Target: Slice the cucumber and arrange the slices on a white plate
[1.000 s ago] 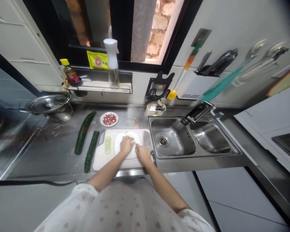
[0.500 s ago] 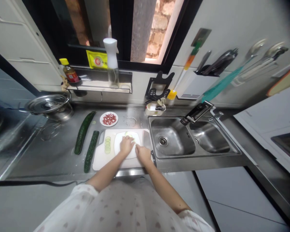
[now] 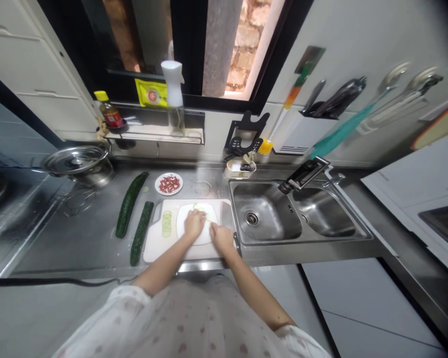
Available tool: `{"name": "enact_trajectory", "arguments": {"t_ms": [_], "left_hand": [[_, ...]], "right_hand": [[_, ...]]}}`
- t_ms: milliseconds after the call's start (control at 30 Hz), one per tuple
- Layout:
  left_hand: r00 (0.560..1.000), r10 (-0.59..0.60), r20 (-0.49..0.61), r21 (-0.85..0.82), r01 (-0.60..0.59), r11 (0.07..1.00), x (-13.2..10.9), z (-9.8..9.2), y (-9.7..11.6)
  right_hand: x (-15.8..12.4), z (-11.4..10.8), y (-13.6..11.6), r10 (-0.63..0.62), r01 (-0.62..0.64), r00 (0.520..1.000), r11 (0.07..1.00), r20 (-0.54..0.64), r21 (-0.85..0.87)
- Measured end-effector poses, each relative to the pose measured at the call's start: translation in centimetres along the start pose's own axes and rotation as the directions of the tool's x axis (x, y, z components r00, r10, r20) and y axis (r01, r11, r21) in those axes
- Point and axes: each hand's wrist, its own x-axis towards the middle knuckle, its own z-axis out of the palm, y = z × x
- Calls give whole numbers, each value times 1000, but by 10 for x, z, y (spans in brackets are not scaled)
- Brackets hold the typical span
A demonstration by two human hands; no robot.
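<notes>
A white plate [image 3: 183,232] with rounded corners lies on the pale cutting board [image 3: 156,251]. Over its middle, my left hand [image 3: 194,223] has its fingers bent and pressed together on thin cucumber slices [image 3: 198,206], part of which show beyond the fingertips. Close on the right, my right hand [image 3: 221,237] is closed, thumb toward the left hand; a pale, thin thing shows between the hands, too small to name. A row of overlapping cucumber slices [image 3: 166,223] lies on the board left of the plate. Two dark green cucumbers [image 3: 129,206] [image 3: 141,233] lie left of the board.
Behind the board stands a small white dish [image 3: 168,184] of chopped red pieces. A lidded steel pot [image 3: 78,166] is at the back left. To the right is a double sink [image 3: 269,211] with a black faucet [image 3: 302,174]. A shelf [image 3: 153,133] holds bottles.
My left hand has shifted very slightly left on the plate, widening the gap between the hands a little. The whole view has moved slightly; the other things stay put.
</notes>
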Motion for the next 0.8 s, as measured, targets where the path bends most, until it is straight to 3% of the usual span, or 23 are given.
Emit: {"name": "enact_trajectory", "arguments": {"t_ms": [300,500,800], "left_hand": [[999,8,-37,-53,-10,999,-22,-2,-5],[992,95,-83,-96,-103,990,-47,-2,-11],[989,58,-138,-138,-77,987,-86,-9,-47]], "right_hand": [[-3,-4,-3,-13,13,1000,1000,-1,1],[-8,-3,-10,-82,83,996,996,-29,45],[-23,2,-22,-125,127,992,990,-37,67]]}}
